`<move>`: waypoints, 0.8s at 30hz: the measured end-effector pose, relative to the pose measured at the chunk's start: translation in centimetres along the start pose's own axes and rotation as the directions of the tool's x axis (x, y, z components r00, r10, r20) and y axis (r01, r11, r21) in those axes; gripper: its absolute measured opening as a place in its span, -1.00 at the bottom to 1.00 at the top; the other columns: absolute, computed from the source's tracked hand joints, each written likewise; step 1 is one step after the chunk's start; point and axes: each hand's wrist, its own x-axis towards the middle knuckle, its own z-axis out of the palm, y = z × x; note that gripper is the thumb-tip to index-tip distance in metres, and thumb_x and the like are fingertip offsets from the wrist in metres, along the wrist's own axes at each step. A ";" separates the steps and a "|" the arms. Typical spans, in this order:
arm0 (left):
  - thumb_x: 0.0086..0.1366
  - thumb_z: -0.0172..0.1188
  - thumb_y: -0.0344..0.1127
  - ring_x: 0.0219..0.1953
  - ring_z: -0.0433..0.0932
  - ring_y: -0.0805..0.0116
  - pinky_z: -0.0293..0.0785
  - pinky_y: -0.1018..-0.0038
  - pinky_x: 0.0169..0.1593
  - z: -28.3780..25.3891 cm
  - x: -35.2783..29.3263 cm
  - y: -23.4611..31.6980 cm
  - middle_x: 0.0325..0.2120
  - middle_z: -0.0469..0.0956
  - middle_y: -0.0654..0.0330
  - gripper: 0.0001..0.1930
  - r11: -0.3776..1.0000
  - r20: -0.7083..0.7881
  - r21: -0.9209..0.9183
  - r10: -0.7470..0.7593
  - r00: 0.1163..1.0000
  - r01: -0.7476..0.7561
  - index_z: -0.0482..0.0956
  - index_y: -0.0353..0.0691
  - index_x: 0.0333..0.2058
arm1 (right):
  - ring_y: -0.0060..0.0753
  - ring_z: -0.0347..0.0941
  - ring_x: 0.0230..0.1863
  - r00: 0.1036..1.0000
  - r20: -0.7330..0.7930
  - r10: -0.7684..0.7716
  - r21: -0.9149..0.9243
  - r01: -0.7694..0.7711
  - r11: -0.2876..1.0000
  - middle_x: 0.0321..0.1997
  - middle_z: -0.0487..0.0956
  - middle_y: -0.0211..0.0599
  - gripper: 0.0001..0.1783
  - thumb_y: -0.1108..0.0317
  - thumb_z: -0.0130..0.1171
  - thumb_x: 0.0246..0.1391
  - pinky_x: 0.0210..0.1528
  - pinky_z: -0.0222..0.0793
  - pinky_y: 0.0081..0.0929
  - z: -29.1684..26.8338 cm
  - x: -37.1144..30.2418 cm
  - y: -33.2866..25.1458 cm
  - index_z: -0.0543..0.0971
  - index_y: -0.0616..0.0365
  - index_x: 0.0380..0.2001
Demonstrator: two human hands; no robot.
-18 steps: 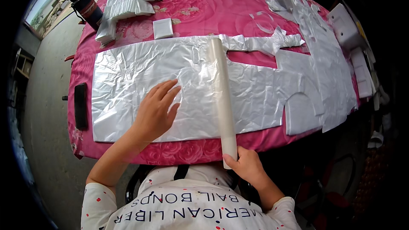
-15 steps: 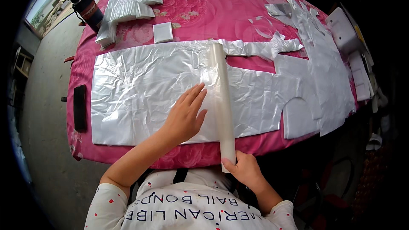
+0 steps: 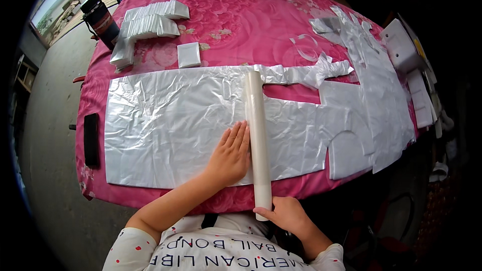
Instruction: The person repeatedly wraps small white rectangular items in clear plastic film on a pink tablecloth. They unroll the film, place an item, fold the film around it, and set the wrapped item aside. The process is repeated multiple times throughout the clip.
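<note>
A shiny, creased sheet of clear plastic bags (image 3: 150,130) lies spread across the near part of the table. On top of it rests a long pale tube (image 3: 258,140), running from far to near, its near end jutting past the table edge. My left hand (image 3: 231,153) is flat on the plastic just left of the tube, fingers stretched out and pointing away from me. The near end of the tube is in my right hand (image 3: 288,213), the thumb laid over it; its other fingers are partly hidden.
Stacked folded plastic packets (image 3: 148,25) and a single packet (image 3: 189,55) lie at the far left beside a dark bottle (image 3: 100,22). A black phone-like object (image 3: 91,140) sits at the left edge. More plastic sheets (image 3: 386,100) and white boxes (image 3: 401,45) are at the right.
My left hand has shifted right, closer to the tube, and its fingers have flattened onto the plastic. My right hand keeps its hold. The whole view has tipped a little upward.
</note>
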 end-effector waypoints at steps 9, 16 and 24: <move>0.19 -0.17 -0.25 0.26 0.05 -0.05 -0.10 0.16 0.29 0.4 0.2 0.0 0.17 0.11 -0.21 -0.42 0.995 -0.034 0.097 0.027 0.999 -0.024 0.12 -0.56 0.12 | -0.51 0.49 -0.46 0.988 -0.134 -0.082 0.542 0.142 0.828 -0.47 0.58 -0.28 -0.50 0.00 -0.01 0.16 -0.34 0.42 -0.55 -7.9 13.8 -1.1 0.55 0.33 -0.37; 0.20 -0.19 -0.22 0.24 0.10 -0.05 -0.07 0.17 0.28 0.2 0.4 0.1 0.15 0.16 -0.22 -0.43 0.991 -0.043 0.134 0.021 0.999 -0.015 0.16 -0.56 0.10 | -0.43 0.46 -0.19 0.966 -0.257 0.035 0.943 0.258 -0.208 -0.20 0.53 -0.35 -0.70 0.15 0.02 0.13 -0.18 0.42 -0.51 -9.8 24.9 -2.6 0.46 0.16 -0.23; 0.16 -0.17 -0.28 0.27 0.03 -0.01 -0.13 0.19 0.30 0.2 -0.1 -0.1 0.18 0.09 -0.18 -0.41 0.996 -0.024 0.088 0.004 1.000 -0.001 0.13 -0.56 0.12 | -0.27 0.39 0.07 0.768 -0.621 0.155 0.535 0.560 -0.633 0.03 0.49 -0.35 -0.79 0.32 -0.09 0.18 0.04 0.35 -0.26 -18.5 24.7 4.8 0.44 0.07 -0.16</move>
